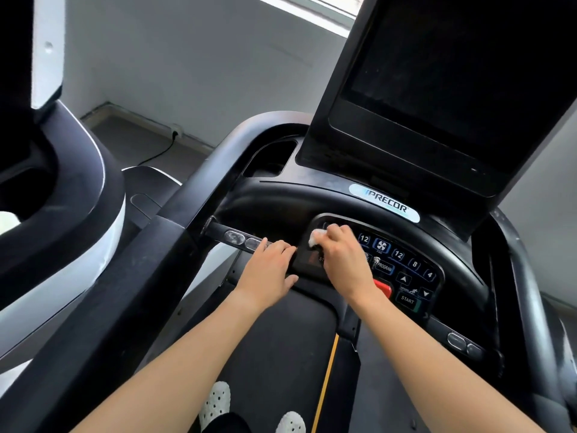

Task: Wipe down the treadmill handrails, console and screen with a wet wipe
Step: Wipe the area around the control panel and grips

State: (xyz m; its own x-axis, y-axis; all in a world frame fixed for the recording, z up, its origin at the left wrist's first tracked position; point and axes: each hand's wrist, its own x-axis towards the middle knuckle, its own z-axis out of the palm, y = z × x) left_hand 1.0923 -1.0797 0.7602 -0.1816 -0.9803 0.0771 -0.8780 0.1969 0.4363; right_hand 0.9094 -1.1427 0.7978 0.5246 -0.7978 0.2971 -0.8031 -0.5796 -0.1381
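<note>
The person stands on the belt (281, 339) facing the console (402, 245), both bare arms reaching forward. The right hand (342, 254) has its fingers curled round a crumpled white wipe (316, 236) and presses it on the upper left corner of the keypad (406, 270), left of the numbered keys and above the red button (383, 288). The left hand (270, 270) lies palm down with fingers nearly straight and thumb spread, holding nothing, resting on the inner end of the sensor bar (237, 237) where it meets the console's left edge. The dark screen (437, 73) rises above the Precor badge (385, 204). The left handrail (199, 195) curves away past a tray recess (268, 160). White shoes (215, 401) show below.
</note>
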